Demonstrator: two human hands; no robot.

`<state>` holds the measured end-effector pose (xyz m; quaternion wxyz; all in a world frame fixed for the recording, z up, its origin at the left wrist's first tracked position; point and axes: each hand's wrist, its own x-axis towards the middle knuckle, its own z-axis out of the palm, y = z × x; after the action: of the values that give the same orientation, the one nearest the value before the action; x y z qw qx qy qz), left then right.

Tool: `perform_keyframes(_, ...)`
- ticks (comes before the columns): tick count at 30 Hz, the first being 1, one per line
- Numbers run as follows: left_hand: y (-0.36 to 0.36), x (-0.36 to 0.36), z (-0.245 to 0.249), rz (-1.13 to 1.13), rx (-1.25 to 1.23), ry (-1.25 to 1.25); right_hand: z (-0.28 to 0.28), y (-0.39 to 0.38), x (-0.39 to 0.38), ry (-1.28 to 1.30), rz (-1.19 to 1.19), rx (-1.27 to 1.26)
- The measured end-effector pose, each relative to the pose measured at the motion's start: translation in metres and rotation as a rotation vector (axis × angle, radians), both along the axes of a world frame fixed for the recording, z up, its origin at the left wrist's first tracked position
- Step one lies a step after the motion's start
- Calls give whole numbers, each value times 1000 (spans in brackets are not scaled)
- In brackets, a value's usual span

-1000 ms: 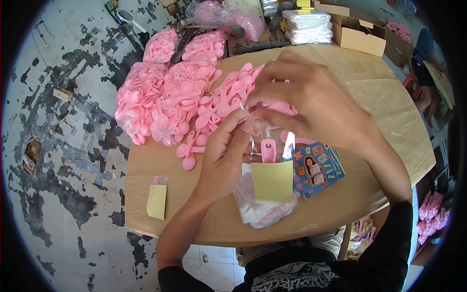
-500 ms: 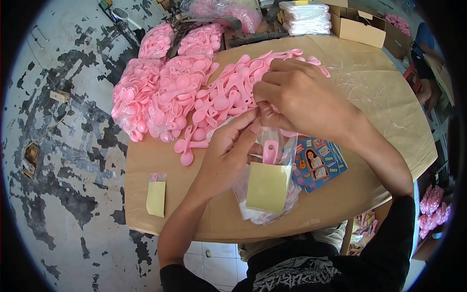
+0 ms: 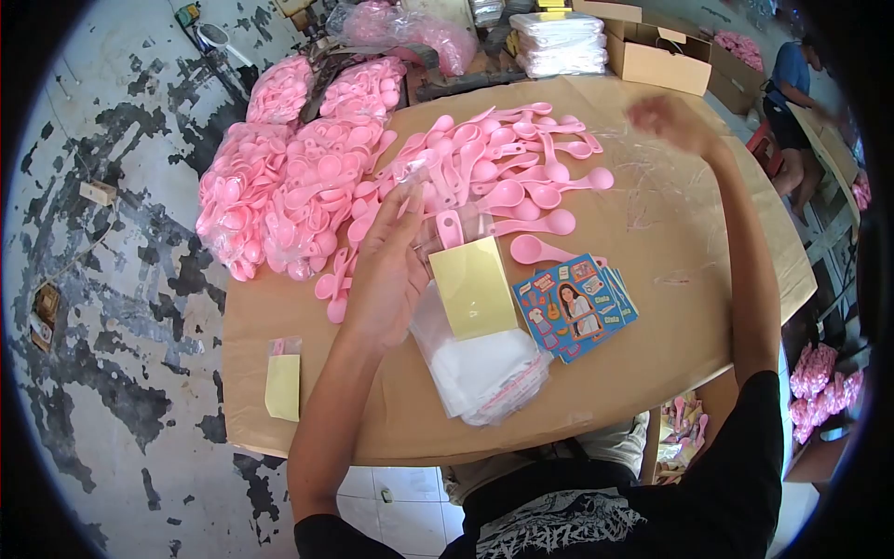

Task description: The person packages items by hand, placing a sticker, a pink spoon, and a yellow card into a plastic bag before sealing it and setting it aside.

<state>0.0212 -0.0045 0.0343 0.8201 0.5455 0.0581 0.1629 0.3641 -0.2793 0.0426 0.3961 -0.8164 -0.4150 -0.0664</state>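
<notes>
Under both hands spreads the table (image 3: 680, 345)! Beyond the left hand, bagged spoons (image 3: 312, 191) bulge; between the hands, loose spoons (image 3: 503, 149) sprawl, plenty left unpacked. Left hand (image 3: 386, 265) pinches a packet (image 3: 473, 289), spoon and yellow card inside: nearly done, I'd say, though its seal can't be told. Right hand (image 3: 672, 124) hangs well apart, blurred, grip unclear. Below the left hand, clear bags (image 3: 484, 368); to their right, blue cards (image 3: 573, 307). Left of that hand, one small packet (image 3: 283, 387) looks finished!
</notes>
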Motion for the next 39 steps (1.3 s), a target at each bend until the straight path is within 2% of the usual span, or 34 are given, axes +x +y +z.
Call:
perform_keyframes(2,1,0,0,-37,1,46,-32,-20,30,-492,-358,-390)
perform_keyframes(5,6,0,-8,-78,20,84,19,-19,11,-337,-250,99)
perform_keyframes(6,9,1,-11,-92,28,84,28,-13,-4,-350,-228,178)
perform_keyframes(9,1,-3,-4,-94,41,97,45,7,-49,-122,115,182)
perform_keyframes(10,-4,-4,-1,-95,40,105,49,10,-59,57,126,69)
perform_keyframes(13,-9,-7,3,-175,-2,66,25,17,-50,-37,100,-51)
perform_keyframes(14,-12,-9,6,-143,-18,70,17,23,-60,54,153,14)
perform_keyframes(15,-19,-9,8,-107,-32,73,14,37,-93,144,211,78)
perform_keyframes(17,-25,-9,7,-78,-51,73,11,64,-149,323,373,3)
perform_keyframes(19,-27,-10,2,-106,-55,83,10,84,-196,283,578,-20)
perform_keyframes(23,-29,-14,3,-139,8,175,-2,94,-240,583,568,250)
perform_keyframes(25,-34,-13,4,-128,-12,61,-5,93,-241,652,528,320)
perform_keyframes(28,-35,-16,4,-122,21,58,4,87,-232,597,523,120)
perform_keyframes(31,-35,-15,7,-144,48,80,0,89,-226,555,618,231)
perform_keyframes(34,-32,-15,9,-170,81,88,-2,91,-227,530,532,296)
perform_keyframes(39,-23,-12,5,-178,146,93,1,84,-221,599,449,250)
